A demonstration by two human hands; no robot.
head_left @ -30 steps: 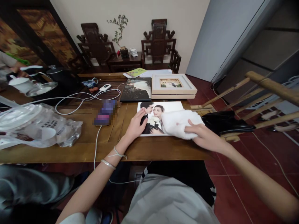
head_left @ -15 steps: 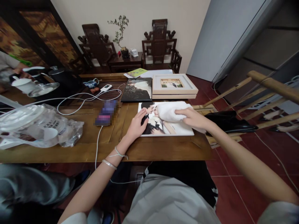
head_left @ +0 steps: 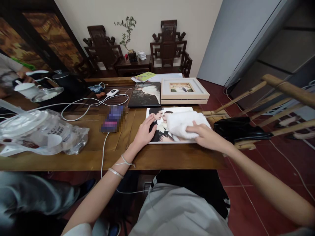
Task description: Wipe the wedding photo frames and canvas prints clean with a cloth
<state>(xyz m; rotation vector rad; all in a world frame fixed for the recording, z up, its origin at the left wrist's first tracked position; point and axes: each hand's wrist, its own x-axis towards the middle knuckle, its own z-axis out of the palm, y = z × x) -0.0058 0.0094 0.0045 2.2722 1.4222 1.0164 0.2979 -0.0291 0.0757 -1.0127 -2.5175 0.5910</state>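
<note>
A photo panel [head_left: 161, 131] showing a couple lies flat near the front edge of the wooden table [head_left: 167, 157]. My left hand [head_left: 145, 131] rests with fingers stretched out on the panel's left side. Gripped in my right hand [head_left: 209, 136] is a white cloth [head_left: 184, 120], which lies over the panel's right part and hides it. Behind the panel are a dark photo panel [head_left: 145, 95] and a pale wooden picture frame [head_left: 185, 97] with a small photo in it.
To the left are a phone [head_left: 112, 119] on a white cable, a clear plastic bag [head_left: 56, 134], a white lidded cup [head_left: 26, 89] and a black kettle [head_left: 65, 82]. Another person's hand [head_left: 24, 72] is at the far left. A bamboo chair [head_left: 283, 87] stands at right.
My right hand has moved slightly right and toward me with the cloth, which now covers the panel's lower right corner. My left hand has stayed in place.
</note>
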